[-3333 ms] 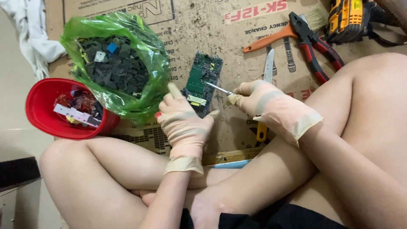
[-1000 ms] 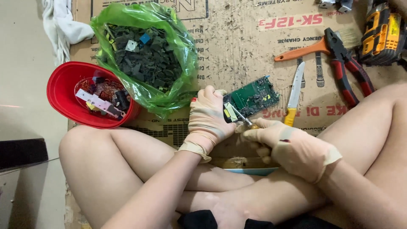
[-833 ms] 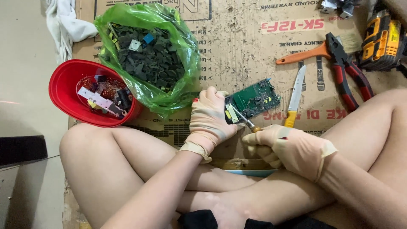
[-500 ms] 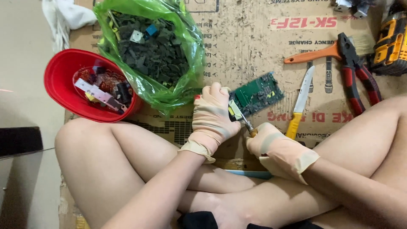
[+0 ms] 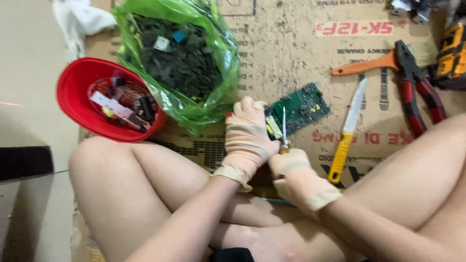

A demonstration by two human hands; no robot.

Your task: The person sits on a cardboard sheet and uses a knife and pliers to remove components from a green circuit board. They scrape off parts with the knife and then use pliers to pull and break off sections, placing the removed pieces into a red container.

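while the green circuit board (image 5: 300,107) lies tilted on the cardboard sheet (image 5: 291,53), the gloved left hand (image 5: 247,136) clamps its near end and the gloved right hand (image 5: 293,174) grips a screwdriver (image 5: 284,127) pointed onto it; a yellow-handled knife (image 5: 347,131) lies just right, a green bag (image 5: 179,58) left.

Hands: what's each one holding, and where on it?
Left hand grips the green circuit board by its near end; right hand holds a thin metal tool by its handle.

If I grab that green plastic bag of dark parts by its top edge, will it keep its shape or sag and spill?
The green bag looks thin and crinkled, so it would likely sag. Its mouth gapes wide over the loose dark pieces, so tipping may spill some. Packed that full, it is probably heavy.
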